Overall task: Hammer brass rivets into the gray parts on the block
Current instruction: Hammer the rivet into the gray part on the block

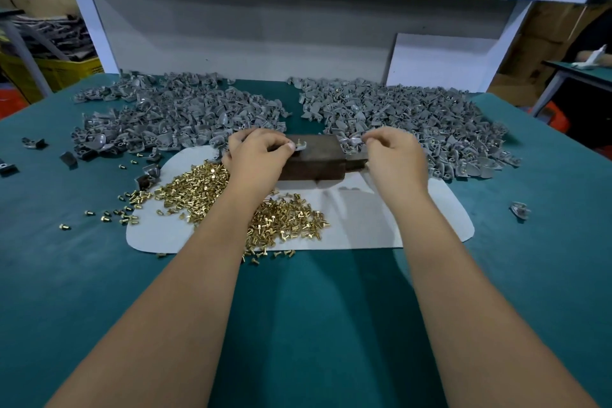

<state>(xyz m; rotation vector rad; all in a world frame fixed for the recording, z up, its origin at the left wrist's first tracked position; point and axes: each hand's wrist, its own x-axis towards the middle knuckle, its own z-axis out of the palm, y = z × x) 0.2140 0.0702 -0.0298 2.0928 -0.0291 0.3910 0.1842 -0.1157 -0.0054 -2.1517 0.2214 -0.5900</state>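
Item: dark block (314,159), set on the far edge of a white mat (357,225) over green table cloth (298,325); on the block's top, at its left end, one gray part (299,146) with a brass rivet (299,142) standing upright in it, pinched by the left hand (256,156). Right hand (394,156), just right of the block, pinches a second gray part (352,141). Loose brass rivets (231,195) heaped near-left of the block; gray parts piled beyond it, left heap (172,116) and right heap (414,122).

hands (326,156) at block (314,159), rivets (265,209), gray parts (414,116)
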